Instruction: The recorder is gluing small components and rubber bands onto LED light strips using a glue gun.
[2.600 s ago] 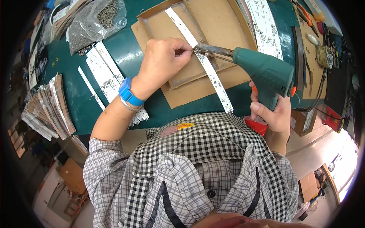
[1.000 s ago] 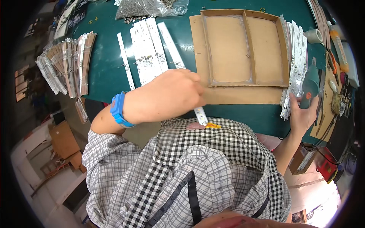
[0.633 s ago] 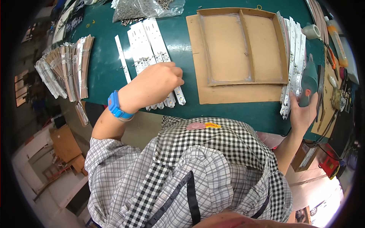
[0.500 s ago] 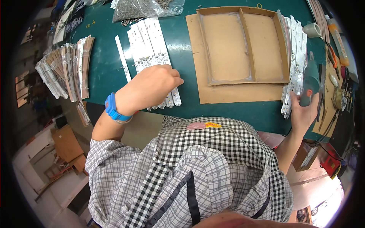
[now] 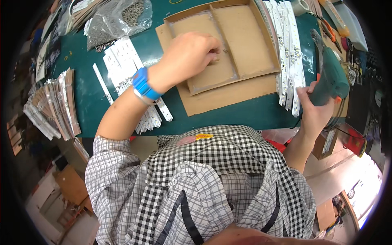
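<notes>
My left hand (image 5: 190,57), with a blue wristband (image 5: 143,85), rests inside the left compartment of a shallow cardboard tray (image 5: 245,36). Its fingertips are pinched together on the tray floor beside the middle divider; nothing shows between them. My right hand (image 5: 314,110) grips a green electric screwdriver (image 5: 330,77) at the table's right edge, its tip pointing away from me. White LED strips (image 5: 288,49) lie in a row between the tray and the screwdriver. More white strips (image 5: 126,69) lie left of my left forearm.
The tray sits on a flat cardboard sheet (image 5: 228,96) on a dark green mat (image 5: 245,116). A clear bag of small screws (image 5: 118,18) lies at the back left. Fanned stacks of strips (image 5: 53,106) fill the left edge. Tools and clutter crowd the far right.
My left hand laid a white strip on the pile at the left, then moved right into the tray. My right hand kept the screwdriver off to the right.
</notes>
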`<state>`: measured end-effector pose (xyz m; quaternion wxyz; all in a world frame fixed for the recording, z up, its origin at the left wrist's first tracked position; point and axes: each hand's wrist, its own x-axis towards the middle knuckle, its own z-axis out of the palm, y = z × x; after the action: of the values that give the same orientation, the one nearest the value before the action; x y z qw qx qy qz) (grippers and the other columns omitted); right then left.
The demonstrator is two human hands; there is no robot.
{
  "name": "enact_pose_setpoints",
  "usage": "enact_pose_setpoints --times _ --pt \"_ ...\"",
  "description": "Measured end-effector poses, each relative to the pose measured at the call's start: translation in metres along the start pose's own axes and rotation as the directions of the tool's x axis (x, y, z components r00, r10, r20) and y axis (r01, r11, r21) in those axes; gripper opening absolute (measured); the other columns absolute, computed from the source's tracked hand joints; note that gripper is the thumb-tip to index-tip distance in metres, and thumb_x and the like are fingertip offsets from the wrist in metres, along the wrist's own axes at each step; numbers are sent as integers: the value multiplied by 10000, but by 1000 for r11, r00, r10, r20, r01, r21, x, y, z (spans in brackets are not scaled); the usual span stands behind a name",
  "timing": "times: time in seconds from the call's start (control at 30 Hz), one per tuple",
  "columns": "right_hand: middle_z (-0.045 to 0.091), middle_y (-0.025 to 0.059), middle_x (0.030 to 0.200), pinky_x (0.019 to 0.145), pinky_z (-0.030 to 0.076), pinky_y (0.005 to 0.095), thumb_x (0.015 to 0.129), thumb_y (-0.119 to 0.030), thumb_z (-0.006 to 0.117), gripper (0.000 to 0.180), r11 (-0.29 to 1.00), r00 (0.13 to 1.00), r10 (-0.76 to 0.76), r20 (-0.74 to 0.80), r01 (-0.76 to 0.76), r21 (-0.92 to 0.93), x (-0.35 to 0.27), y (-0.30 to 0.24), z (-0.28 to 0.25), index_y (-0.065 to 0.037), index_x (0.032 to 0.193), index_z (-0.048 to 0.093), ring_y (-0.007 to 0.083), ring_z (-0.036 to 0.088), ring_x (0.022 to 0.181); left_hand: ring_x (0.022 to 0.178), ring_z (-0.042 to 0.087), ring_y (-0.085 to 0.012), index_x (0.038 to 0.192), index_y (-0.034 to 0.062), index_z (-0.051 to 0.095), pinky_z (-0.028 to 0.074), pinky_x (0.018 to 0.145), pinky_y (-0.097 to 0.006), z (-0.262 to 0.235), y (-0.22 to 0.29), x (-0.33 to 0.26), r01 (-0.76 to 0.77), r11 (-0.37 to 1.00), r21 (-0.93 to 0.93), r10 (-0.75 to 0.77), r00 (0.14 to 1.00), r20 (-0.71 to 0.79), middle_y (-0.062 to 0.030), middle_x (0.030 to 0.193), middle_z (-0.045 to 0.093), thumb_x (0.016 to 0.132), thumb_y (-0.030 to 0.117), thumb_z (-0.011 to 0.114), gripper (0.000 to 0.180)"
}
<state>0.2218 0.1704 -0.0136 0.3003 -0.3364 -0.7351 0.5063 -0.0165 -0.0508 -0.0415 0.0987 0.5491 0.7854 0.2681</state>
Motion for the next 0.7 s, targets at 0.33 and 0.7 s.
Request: enact_pose_setpoints --times 0.33,0.7 --pt "548 79 868 691 511 287 638 195 749 704 939 984 7 179 -68 337 -28 -21 8 91 1284 489 150 571 749 670 680 -287 782 17 691 544 635 -359 22 -4 21 112 993 -39 -110 993 37 -141 742 688 752 109 740 108" --pt "620 24 801 647 500 247 715 112 753 345 971 886 214 411 -238 7 -49 -18 50 39 1019 608 90 602 709 745 711 -162 964 -35 716 577 711 -268 -30 -9 -38 396 692 -604 -475 879 32 -103 864 732 854 26 666 135"
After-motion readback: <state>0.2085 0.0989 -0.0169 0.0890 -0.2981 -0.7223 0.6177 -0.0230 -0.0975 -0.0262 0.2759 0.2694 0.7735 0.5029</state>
